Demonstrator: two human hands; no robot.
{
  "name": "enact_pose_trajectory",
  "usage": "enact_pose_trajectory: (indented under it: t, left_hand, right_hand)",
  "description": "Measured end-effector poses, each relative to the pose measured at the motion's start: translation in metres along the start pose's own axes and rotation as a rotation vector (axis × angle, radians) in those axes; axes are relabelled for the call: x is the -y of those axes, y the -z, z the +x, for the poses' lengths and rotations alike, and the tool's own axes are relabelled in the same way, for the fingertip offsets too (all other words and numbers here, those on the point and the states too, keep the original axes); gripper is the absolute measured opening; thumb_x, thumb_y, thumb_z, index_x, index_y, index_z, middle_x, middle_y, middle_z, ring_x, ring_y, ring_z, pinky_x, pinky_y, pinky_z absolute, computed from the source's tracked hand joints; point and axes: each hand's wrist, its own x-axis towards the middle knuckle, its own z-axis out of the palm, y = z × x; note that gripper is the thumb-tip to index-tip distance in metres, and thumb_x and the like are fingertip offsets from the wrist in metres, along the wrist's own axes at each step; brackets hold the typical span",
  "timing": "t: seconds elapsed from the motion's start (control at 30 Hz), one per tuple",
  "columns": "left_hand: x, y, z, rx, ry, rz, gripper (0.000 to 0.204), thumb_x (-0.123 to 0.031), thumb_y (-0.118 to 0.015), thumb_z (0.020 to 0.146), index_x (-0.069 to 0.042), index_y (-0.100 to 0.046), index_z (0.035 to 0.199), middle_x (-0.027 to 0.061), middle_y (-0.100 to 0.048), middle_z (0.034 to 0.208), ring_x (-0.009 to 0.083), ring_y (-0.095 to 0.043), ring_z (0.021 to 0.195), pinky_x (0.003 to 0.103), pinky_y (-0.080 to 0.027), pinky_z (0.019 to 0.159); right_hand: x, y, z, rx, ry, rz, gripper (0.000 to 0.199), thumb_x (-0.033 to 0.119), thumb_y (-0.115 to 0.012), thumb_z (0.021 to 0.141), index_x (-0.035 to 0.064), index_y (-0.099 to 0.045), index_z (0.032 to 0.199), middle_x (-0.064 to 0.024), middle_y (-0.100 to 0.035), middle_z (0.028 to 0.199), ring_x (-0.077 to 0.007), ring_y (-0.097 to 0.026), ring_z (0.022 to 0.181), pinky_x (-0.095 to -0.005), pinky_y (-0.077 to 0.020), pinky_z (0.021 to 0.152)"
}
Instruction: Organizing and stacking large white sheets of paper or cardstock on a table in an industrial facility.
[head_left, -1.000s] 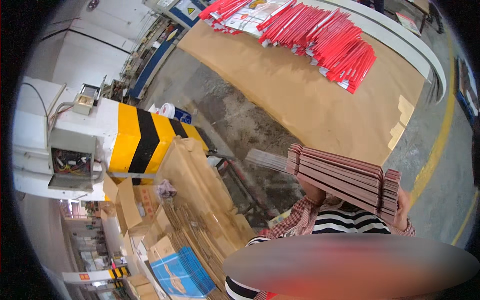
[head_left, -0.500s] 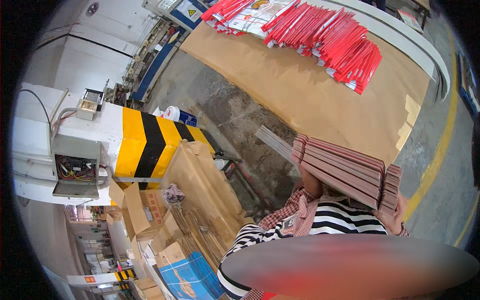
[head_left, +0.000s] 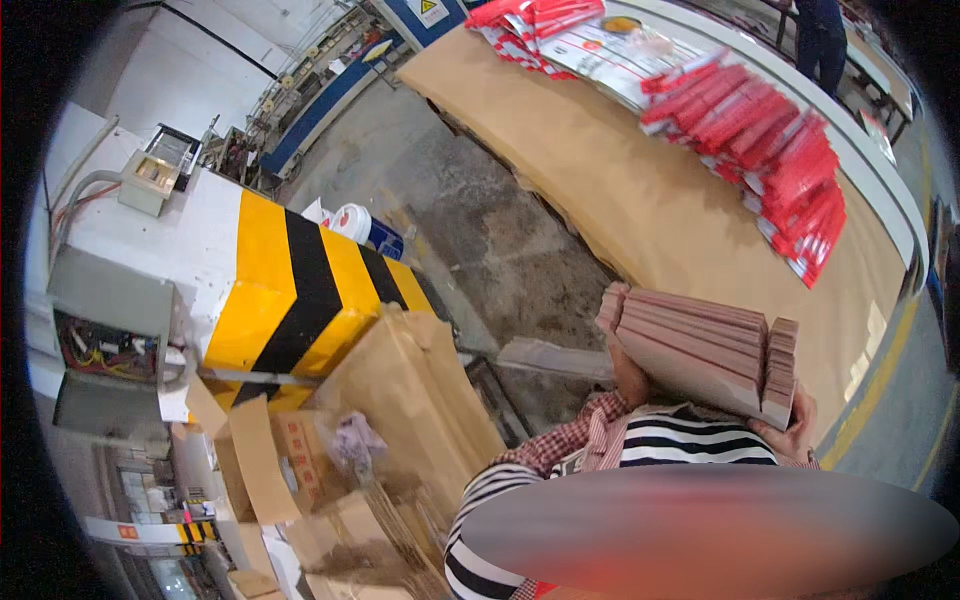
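The view turns, but the left hand (head_left: 630, 380) and right hand (head_left: 796, 428) still grip the brown stack (head_left: 695, 350), so it seems steady

"What's standing at the left?"
"A yellow-and-black striped block (head_left: 310, 290), with a white-lidded blue bucket (head_left: 366, 228) showing just beyond it."
"And lower in view?"
"An open carton (head_left: 263, 460) is gaping; a crumpled cloth (head_left: 358, 438) is lying near it."

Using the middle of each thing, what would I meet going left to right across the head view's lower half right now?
Open electrical box → crumpled cloth → left hand → brown stack → right hand → yellow floor line.
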Motion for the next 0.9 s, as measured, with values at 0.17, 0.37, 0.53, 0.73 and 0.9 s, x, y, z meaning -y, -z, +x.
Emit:
enact_pose_trajectory:
  t: [0.17,0.37,0.53,0.73,0.9]
  left_hand:
    - [-0.117,0.002,0.081,-0.028,0.433,-0.274,0.057,-0.049,-0.022,0.088,-0.007,-0.032,0.126,0.0104,-0.039,0.123,0.0278,-0.04,0.108,0.038,-0.033,0.092]
    - [-0.14,0.058,0.213,0.019,0.016,-0.013,0.039,-0.032,-0.032,0.091,-0.001,-0.039,0.114,0.0107,-0.047,0.111,0.0216,-0.048,0.097,0.035,-0.04,0.084]
    - [-0.174,0.077,0.326,0.019,-0.123,0.129,0.043,-0.03,-0.034,0.09,-0.001,-0.034,0.121,0.0118,-0.043,0.117,0.0236,-0.045,0.104,0.035,-0.038,0.088]
    - [-0.236,0.085,0.446,0.08,-0.122,0.222,0.043,-0.031,-0.034,0.09,-0.001,-0.033,0.122,0.0116,-0.043,0.118,0.0236,-0.045,0.104,0.035,-0.038,0.088]
    - [-0.275,0.101,0.542,0.049,-0.164,0.197,0.044,-0.032,-0.033,0.09,-0.002,-0.033,0.122,0.0115,-0.043,0.118,0.0237,-0.045,0.105,0.036,-0.038,0.089]
  right_hand:
    - [0.04,-0.086,0.092,0.074,-0.094,0.116,0.052,0.017,-0.072,0.055,-0.0027,-0.052,0.099,-0.0064,-0.057,0.084,-0.0132,-0.053,0.08,-0.0259,-0.04,0.075]
    - [0.062,-0.172,0.201,0.021,0.007,0.164,0.047,0.011,-0.074,0.055,-0.0024,-0.054,0.095,-0.0074,-0.059,0.082,-0.0133,-0.055,0.077,-0.0264,-0.0418,0.072]
    - [0.054,-0.225,0.309,0.108,0.161,0.069,0.048,0.017,-0.076,0.056,-0.002,-0.055,0.094,-0.0099,-0.058,0.079,-0.0135,-0.056,0.073,-0.0255,-0.0443,0.063]
    - [0.106,-0.285,0.444,0.226,0.245,0.136,0.051,0.02,-0.075,0.057,-0.0027,-0.053,0.097,-0.0139,-0.058,0.084,-0.02,-0.058,0.077,-0.0283,-0.045,0.068]
    - [0.125,-0.339,0.545,0.314,0.319,0.162,0.051,0.021,-0.074,0.058,-0.0012,-0.053,0.099,-0.0145,-0.058,0.085,-0.0236,-0.059,0.077,-0.0291,-0.0453,0.068]
